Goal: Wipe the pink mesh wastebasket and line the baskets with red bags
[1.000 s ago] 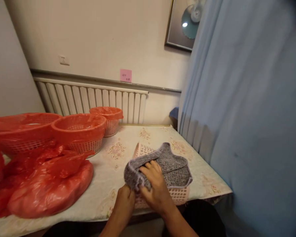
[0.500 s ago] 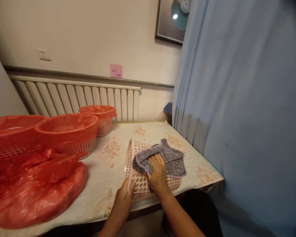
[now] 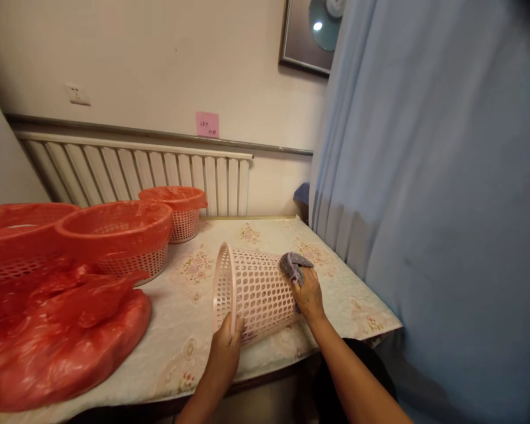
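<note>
A pale pink perforated plastic basket (image 3: 262, 288) lies on its side over the table, its mouth facing left. My left hand (image 3: 227, 344) is closed on the near part of its rim, thumb and fingers on either side. Bunched in my right hand (image 3: 309, 294) is a grey cloth (image 3: 295, 265) with a light purple edge. That hand presses the cloth against the basket's bottom end at the right. Part of the cloth is hidden behind my fingers.
Three baskets lined with red bags, one of them the small basket (image 3: 185, 218), stand at the left. In front of them lies a full red plastic bag (image 3: 83, 347). A flowered cloth covers the table (image 3: 198, 265). A blue curtain (image 3: 406, 176) hangs at the right.
My right hand has moved right along the basket, from its side to its bottom end. The cloth, spread out before, is now bunched. My left hand still grips the rim.
</note>
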Demonstrator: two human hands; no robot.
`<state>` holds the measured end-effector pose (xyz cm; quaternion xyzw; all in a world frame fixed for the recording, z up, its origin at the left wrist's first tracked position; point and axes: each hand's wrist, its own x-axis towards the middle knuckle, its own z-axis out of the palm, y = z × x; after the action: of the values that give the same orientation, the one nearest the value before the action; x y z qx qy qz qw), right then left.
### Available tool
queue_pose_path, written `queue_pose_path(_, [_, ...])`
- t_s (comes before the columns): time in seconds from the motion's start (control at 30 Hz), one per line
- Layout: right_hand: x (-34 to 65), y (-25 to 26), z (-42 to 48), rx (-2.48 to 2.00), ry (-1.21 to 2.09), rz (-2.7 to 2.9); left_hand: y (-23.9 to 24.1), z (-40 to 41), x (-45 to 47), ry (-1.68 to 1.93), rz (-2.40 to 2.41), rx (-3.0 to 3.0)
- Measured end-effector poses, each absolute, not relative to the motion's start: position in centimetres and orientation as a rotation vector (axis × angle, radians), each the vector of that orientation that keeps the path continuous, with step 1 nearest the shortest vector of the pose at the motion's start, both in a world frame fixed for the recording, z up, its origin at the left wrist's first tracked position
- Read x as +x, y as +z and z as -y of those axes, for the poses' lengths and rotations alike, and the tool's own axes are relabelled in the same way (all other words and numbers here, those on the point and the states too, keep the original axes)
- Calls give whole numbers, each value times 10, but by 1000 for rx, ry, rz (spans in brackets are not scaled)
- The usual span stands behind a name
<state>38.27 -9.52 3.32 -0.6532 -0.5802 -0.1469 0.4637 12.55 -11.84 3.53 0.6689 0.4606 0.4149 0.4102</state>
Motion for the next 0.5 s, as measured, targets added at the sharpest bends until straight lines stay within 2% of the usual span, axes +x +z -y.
queue_pose_path(0.3, [400,22,58,-1572,-271,1261,40,92,131,1123,-1182,1644])
queue_pose_path(0.5, [378,24,58,-1500,-405,1223,41,88,135,1108,-1236,1589])
